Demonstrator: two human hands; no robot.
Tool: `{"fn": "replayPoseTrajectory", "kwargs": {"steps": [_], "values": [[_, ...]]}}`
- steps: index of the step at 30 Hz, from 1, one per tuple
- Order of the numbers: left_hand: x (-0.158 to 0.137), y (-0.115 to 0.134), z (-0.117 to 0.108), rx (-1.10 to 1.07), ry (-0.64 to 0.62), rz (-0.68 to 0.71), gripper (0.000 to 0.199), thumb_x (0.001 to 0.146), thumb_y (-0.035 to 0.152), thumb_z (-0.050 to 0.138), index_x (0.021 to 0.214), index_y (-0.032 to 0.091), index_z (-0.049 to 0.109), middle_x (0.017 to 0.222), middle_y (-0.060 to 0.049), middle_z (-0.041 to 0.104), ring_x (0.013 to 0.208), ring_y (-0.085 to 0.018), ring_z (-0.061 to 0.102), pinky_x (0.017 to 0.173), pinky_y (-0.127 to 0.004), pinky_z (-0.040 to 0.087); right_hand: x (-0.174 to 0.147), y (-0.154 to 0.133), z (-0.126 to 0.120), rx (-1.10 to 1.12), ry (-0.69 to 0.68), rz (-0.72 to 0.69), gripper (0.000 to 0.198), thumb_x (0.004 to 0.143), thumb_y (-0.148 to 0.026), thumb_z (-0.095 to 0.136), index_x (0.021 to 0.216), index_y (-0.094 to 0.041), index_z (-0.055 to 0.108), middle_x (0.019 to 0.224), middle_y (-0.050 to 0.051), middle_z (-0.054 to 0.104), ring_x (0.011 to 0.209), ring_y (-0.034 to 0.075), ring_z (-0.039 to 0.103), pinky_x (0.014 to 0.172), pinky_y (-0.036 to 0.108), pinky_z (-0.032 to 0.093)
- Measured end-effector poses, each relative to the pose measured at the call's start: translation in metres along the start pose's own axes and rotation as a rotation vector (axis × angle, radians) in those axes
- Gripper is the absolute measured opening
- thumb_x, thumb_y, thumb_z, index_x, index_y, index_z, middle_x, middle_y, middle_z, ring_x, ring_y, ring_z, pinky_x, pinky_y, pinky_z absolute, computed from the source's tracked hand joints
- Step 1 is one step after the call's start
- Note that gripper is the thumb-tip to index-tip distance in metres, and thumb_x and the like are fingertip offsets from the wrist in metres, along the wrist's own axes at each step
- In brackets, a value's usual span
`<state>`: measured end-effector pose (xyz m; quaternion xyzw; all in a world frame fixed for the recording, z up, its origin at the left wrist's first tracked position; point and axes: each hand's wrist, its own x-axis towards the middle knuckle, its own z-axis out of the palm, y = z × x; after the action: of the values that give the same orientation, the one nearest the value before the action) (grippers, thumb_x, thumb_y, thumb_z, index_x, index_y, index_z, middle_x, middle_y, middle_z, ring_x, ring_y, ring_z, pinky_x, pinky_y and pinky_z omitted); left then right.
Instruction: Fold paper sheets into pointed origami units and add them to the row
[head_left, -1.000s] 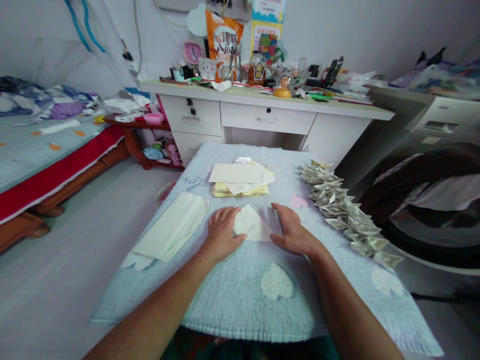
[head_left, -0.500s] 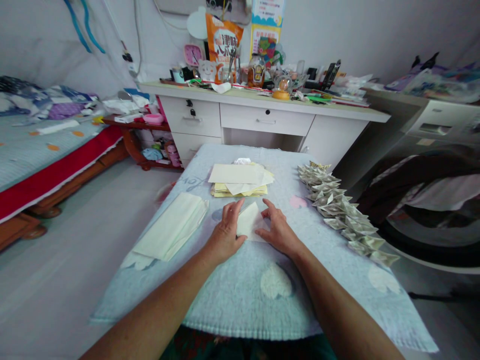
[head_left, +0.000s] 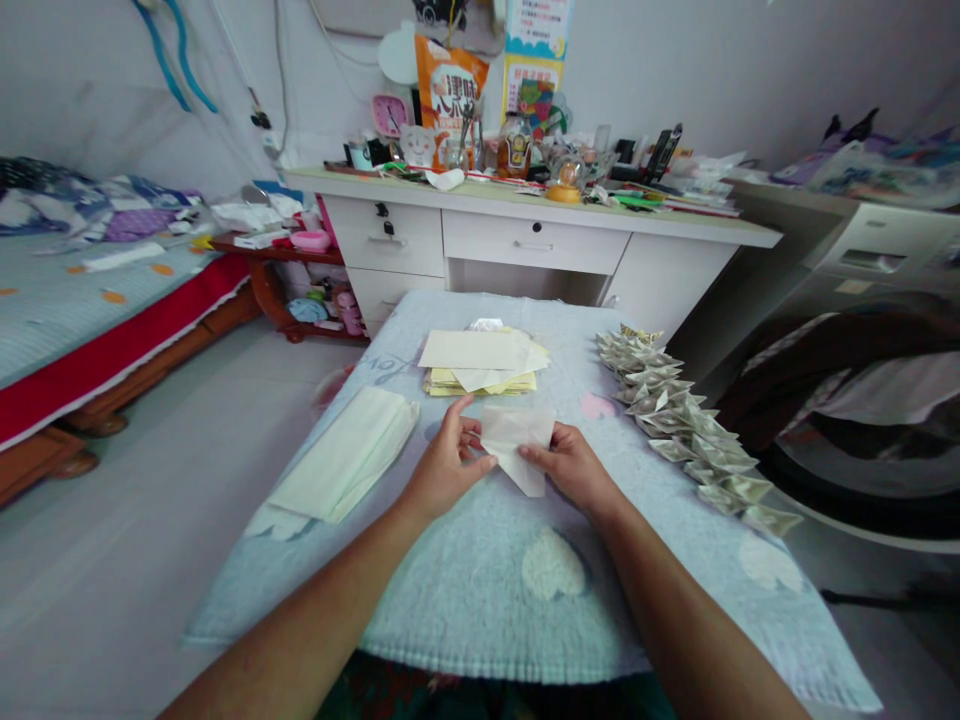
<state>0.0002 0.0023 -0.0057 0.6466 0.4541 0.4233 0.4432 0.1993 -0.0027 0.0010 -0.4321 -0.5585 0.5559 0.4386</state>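
Observation:
A small sheet of folded pale paper (head_left: 517, 428) is between my hands, with a straight top edge and a point at its lower end. My right hand (head_left: 577, 468) grips its right side, thumb lying on top and fingers behind. At the left edge, my left hand (head_left: 450, 462) has its thumb and curled fingers closed on the paper, the index finger sticking up. Just beyond lies a stack of yellowish paper (head_left: 480, 380) with pale sheets (head_left: 469, 350) on top. To the left is a pile of pale green paper (head_left: 345, 455).
Rows of folded paper pieces (head_left: 675, 420) run down the right side of the cloth-covered table (head_left: 465, 600). A white desk (head_left: 536, 240) crowded with small items stands behind. A washing machine (head_left: 877, 250) is at the right, a bed (head_left: 112, 290) at the left.
The folded paper has been turned, so its point now faces me instead of away. My right hand has closed on its right side, and the left has closed at its left edge.

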Motion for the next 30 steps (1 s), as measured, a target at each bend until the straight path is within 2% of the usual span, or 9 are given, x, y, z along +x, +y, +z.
{"fn": "replayPoseTrajectory", "kwargs": {"steps": [2,4,7,11,13,16,20,26,30], "values": [[0.002,0.0,0.0,-0.117,-0.097,-0.054,0.04,0.075,0.027,0.065,0.112,0.015,0.056,0.096,-0.006,0.064,0.083,-0.016,0.061,0.074,-0.029,0.048,0.0,0.001,0.004,0.104,0.033,0.003,0.035,0.069,-0.035,0.075,0.097,-0.016,0.069,0.088,0.004,0.072,0.073,0.017,0.062,0.07,0.029,0.048],[0.004,0.001,0.001,-0.2,-0.133,-0.095,0.024,0.077,0.032,0.063,0.092,0.013,0.062,0.085,-0.004,0.066,0.078,-0.016,0.061,0.072,-0.028,0.047,0.0,0.001,0.009,0.161,0.045,-0.002,0.036,0.068,-0.036,0.076,0.098,-0.017,0.069,0.09,0.005,0.072,0.077,0.018,0.063,0.073,0.031,0.049],[0.004,0.004,0.002,-0.297,-0.068,-0.147,0.022,0.077,0.035,0.062,0.081,0.014,0.061,0.074,-0.001,0.064,0.068,-0.013,0.057,0.065,-0.025,0.045,-0.001,0.0,0.014,0.183,0.007,-0.006,0.036,0.069,-0.037,0.076,0.098,-0.017,0.069,0.092,0.005,0.072,0.082,0.019,0.064,0.079,0.033,0.049],[0.003,0.008,0.0,-0.449,0.012,-0.225,0.024,0.075,0.038,0.064,0.08,0.015,0.058,0.071,0.001,0.063,0.062,-0.011,0.056,0.059,-0.023,0.044,-0.003,-0.003,0.013,0.168,-0.062,-0.025,0.039,0.069,-0.041,0.077,0.099,-0.018,0.068,0.095,0.005,0.071,0.089,0.021,0.064,0.087,0.036,0.047],[0.003,0.008,-0.002,-0.46,0.04,-0.242,0.024,0.073,0.036,0.065,0.08,0.015,0.057,0.068,0.002,0.061,0.058,-0.011,0.054,0.056,-0.021,0.041,-0.004,-0.006,0.009,0.162,-0.041,-0.026,0.037,0.072,-0.043,0.074,0.099,-0.019,0.066,0.092,0.004,0.07,0.084,0.019,0.063,0.083,0.034,0.048],[0.003,0.007,-0.002,-0.437,0.008,-0.223,0.026,0.073,0.032,0.066,0.09,0.015,0.056,0.066,0.003,0.058,0.057,-0.01,0.053,0.055,-0.02,0.039,-0.006,-0.012,0.002,0.109,0.066,-0.032,0.03,0.078,-0.045,0.067,0.094,-0.019,0.065,0.084,0.002,0.068,0.075,0.016,0.061,0.072,0.028,0.046],[0.001,0.005,-0.001,-0.295,-0.07,-0.148,0.039,0.077,0.026,0.061,0.112,0.018,0.045,0.062,0.008,0.049,0.051,-0.008,0.048,0.052,-0.019,0.033,-0.006,-0.014,-0.003,0.082,0.112,-0.002,0.029,0.079,-0.044,0.066,0.092,-0.019,0.065,0.082,0.001,0.066,0.07,0.014,0.058,0.065,0.025,0.043],[-0.004,0.005,0.001,0.101,-0.131,-0.019,0.038,0.081,0.019,0.049,0.117,0.019,0.039,0.063,0.009,0.046,0.054,-0.01,0.046,0.056,-0.022,0.035,-0.002,-0.002,-0.003,-0.1,0.138,0.035,0.033,0.072,-0.04,0.07,0.095,-0.018,0.062,0.07,-0.002,0.059,0.059,0.012,0.051,0.053,0.022,0.037],[-0.003,0.005,0.002,0.323,-0.117,0.063,0.037,0.081,0.018,0.046,0.117,0.021,0.04,0.066,0.007,0.048,0.059,-0.012,0.051,0.06,-0.024,0.038,-0.001,0.004,0.0,-0.27,0.103,-0.021,0.021,0.074,-0.033,0.066,0.088,-0.017,0.062,0.069,-0.002,0.057,0.061,0.012,0.049,0.055,0.022,0.037]]}}
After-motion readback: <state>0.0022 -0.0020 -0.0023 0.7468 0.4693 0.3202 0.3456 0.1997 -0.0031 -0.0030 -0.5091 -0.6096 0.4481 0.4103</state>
